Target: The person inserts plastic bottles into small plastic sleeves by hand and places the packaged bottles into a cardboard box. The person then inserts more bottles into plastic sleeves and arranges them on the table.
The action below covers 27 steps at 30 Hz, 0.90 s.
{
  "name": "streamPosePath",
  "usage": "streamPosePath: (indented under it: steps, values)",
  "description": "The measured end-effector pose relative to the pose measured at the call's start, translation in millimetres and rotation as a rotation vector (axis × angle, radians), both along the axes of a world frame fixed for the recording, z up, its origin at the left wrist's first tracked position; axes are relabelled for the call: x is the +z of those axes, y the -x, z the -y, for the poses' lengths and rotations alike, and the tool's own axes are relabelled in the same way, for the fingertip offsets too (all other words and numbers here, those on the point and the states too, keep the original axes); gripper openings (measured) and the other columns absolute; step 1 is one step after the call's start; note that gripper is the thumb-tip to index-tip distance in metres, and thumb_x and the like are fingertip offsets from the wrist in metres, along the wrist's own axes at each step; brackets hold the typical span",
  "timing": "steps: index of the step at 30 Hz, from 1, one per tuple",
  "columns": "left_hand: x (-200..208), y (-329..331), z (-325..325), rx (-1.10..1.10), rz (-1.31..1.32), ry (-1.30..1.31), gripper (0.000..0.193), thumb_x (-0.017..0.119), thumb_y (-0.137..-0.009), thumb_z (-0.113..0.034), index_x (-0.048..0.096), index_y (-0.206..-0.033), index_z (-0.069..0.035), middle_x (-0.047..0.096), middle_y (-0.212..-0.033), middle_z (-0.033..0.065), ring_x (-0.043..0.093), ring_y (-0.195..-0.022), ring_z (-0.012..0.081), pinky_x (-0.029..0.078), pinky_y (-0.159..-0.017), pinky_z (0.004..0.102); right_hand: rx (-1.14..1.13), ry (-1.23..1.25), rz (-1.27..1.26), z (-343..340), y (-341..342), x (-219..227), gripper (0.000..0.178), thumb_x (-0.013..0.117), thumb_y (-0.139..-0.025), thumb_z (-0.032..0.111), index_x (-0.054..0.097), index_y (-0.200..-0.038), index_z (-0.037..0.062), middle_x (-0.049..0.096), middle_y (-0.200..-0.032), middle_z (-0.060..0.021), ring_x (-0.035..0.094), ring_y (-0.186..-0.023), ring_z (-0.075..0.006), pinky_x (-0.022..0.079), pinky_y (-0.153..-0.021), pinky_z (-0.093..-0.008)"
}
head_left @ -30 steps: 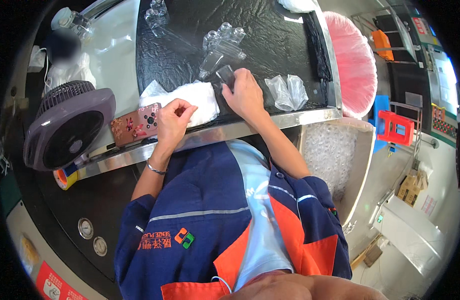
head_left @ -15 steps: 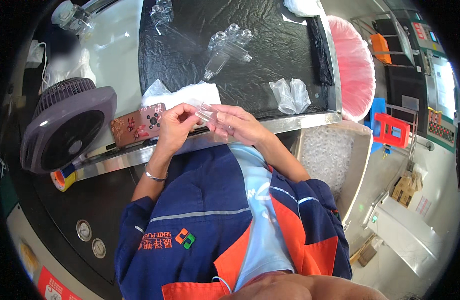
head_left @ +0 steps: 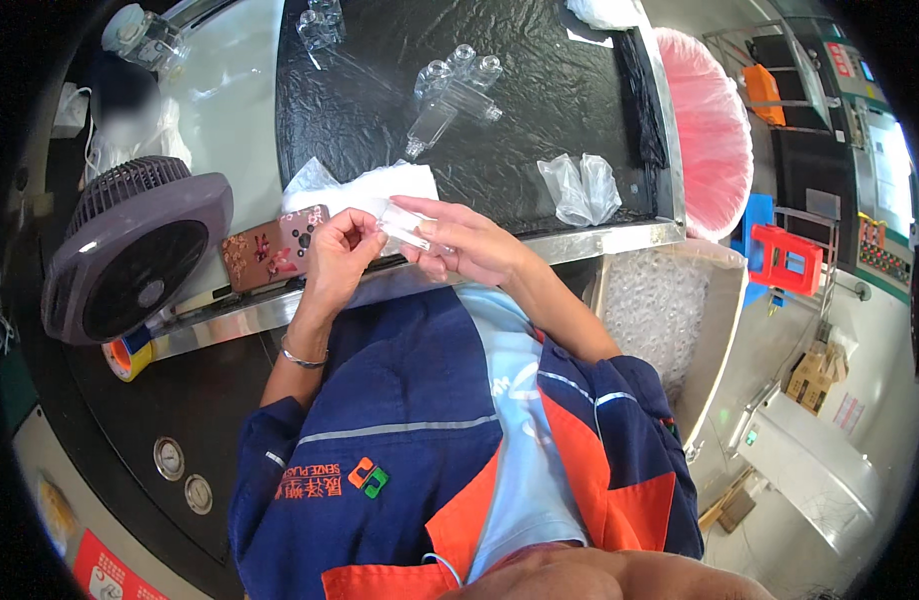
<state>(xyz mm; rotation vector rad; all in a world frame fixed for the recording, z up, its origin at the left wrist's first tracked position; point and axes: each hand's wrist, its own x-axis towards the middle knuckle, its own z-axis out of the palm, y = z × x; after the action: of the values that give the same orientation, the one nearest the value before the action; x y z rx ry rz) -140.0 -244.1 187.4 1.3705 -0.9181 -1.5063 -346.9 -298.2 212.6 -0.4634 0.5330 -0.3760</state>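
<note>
Over the table's front edge, my right hand has its fingers wrapped round a small clear bottle. My left hand pinches with thumb and forefinger at the bottle's left end. Fingers hide part of the bottle. Just behind my hands lies a white cloth or paper with a clear plastic bag at its left end. Several clear bottles lie in a group on the black sheet farther back. More clear pieces are at the far left of that sheet.
A phone in a brown case and a grey fan stand left, by a tape roll. The metal table edge runs in front of me. A box of clear pieces stands right, near a pink bag-like cover.
The bottle has turned in my fingers and now catches a bright reflection. Both hands have shifted slightly left.
</note>
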Motion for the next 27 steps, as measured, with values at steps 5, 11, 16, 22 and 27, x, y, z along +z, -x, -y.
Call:
streamPosePath:
  steps: [5,11,16,22,27]
  values:
    - [1,4,0,0.146,-0.089,0.043,0.004,0.064,-0.087,0.000,0.061,-0.087,-0.003,0.057,-0.076,-0.0046,0.049,-0.064,0.0012,0.039,-0.057,0.0170,0.023,0.168,-0.130,3,2,-15,0.050,0.054,-0.097,0.021,0.041,-0.142,0.0038,0.059,-0.093,-0.0087,0.052,-0.067,-0.0128,0.047,-0.061,-0.0289]
    - [11,27,5,-0.045,0.330,0.433,0.005,0.066,-0.082,0.002,0.064,-0.083,-0.003,0.061,-0.076,0.0007,0.056,-0.065,0.0053,0.043,-0.055,0.0213,-0.028,0.966,-0.743,-18,-2,6,0.037,0.050,-0.098,0.017,0.045,-0.133,0.0050,0.063,-0.097,-0.0096,0.063,-0.078,-0.0186,0.051,-0.068,-0.0315]
    - [17,63,3,-0.428,0.456,0.864,0.011,0.071,-0.072,0.000,0.065,-0.081,-0.002,0.063,-0.076,0.0083,0.063,-0.066,0.0229,0.050,-0.058,0.0315,-0.288,0.029,-0.162,-19,-2,7,0.030,0.048,-0.098,0.015,0.053,-0.126,0.0047,0.054,-0.127,-0.0146,0.055,-0.118,-0.0238,0.045,-0.096,-0.0335]
    - [13,67,10,-0.474,0.497,0.968,0.013,0.072,-0.072,-0.002,0.066,-0.084,-0.002,0.064,-0.080,0.0104,0.064,-0.067,0.0267,0.051,-0.058,0.0340,-0.307,0.931,-0.619,-12,28,-2,0.018,0.056,-0.088,0.004,0.068,-0.101,-0.0011,0.052,-0.132,-0.0201,0.047,-0.127,-0.0318,0.039,-0.103,-0.0401]
    - [6,43,25,-0.195,0.805,0.549,0.021,0.073,-0.077,-0.013,0.060,-0.092,-0.005,0.060,-0.084,0.0111,0.063,-0.068,0.0319,0.049,-0.057,0.0401,-0.225,1.757,-1.579,1,65,-17,0.020,0.063,-0.078,0.003,0.066,-0.097,-0.0024,0.051,-0.126,-0.0203,0.045,-0.121,-0.0402,0.041,-0.097,-0.0454]
